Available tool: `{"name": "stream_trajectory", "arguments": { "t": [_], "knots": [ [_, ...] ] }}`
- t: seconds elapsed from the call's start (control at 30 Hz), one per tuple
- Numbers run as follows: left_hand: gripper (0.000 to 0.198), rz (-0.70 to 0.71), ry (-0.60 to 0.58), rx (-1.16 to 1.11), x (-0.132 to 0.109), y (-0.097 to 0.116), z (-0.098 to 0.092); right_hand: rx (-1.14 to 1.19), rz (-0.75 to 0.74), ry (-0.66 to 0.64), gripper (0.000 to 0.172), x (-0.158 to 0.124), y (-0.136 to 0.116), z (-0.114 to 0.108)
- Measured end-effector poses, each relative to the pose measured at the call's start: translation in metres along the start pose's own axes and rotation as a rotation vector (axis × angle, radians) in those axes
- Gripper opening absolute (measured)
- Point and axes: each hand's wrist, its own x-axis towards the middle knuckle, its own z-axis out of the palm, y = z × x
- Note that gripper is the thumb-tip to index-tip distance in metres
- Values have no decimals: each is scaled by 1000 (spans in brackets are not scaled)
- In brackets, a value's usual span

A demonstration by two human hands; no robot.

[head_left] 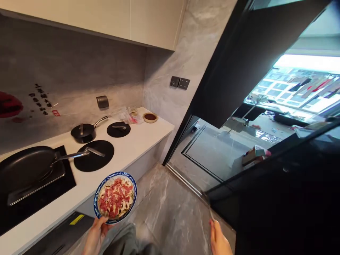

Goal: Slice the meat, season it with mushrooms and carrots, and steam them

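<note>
My left hand (98,232) grips the near rim of a blue-and-white plate (96,198), thumb on top and fingers beneath. Pale slices, perhaps lotus root, lie on it under pieces of red food (115,196) that look like meat. The plate is held in the air in front of the counter's edge. Over on the right, my right hand (219,237) is closed round a thin-handled utensil (211,214). Its far end looks dark and blurs into the dark door behind, so its kind cannot be made out.
A large black frying pan (29,164) sits on the cooktop (70,173). Along the white counter (140,148) are a large black lid (102,163), a small saucepan (89,136), a smaller lid (113,131), plastic bags (130,115) and a bowl of dark liquid (150,117). A doorway opens at right.
</note>
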Motion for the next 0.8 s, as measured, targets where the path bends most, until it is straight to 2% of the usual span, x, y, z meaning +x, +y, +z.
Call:
{"name": "stream_trajectory", "arguments": {
  "t": [0.03,0.07,0.17,0.23,0.3,0.43,0.53,0.63,0.73,0.8],
  "knots": [
    [44,0,-13,20,20,2,22,106,41,-9,46,16,-9,-2],
    [40,2,-32,42,39,5,46,215,96,-79,52,32,-19,-4],
    [29,11,-84,68,88,13,117,478,288,-463,63,80,-58,-3],
    [25,15,-83,50,120,14,165,568,334,-567,61,120,-91,7],
    [30,33,-88,22,152,10,210,604,281,-573,54,166,-125,21],
    [49,73,-58,-30,212,-12,288,598,98,-698,48,275,-189,45],
    [50,78,7,-100,240,-30,336,562,28,-813,44,359,-223,47],
    [50,74,64,-187,254,-41,375,513,65,-951,41,445,-240,54],
    [52,95,141,-244,264,-43,403,229,125,-946,33,521,-242,81],
    [56,107,203,-254,272,-41,415,47,116,-921,35,555,-237,103]
  ]
}}
